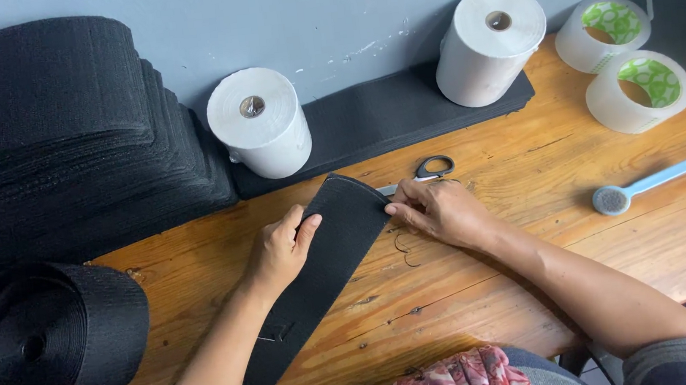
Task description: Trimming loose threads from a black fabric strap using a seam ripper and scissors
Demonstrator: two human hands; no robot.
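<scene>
Pink patterned cloth lay nearest, at the wooden counter edge. Beyond it, a long black fabric strip lay diagonally, both hands pinching its rounded far end: left hand on one side, right hand opposite. Grey-handled scissors lay unused just past the strip; trimming apparently remained.

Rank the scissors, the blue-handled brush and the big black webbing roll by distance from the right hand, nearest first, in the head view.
From the right hand:
1. Scissors, just behind it.
2. Blue-handled brush, off to its right.
3. Black webbing roll, far left edge.
</scene>
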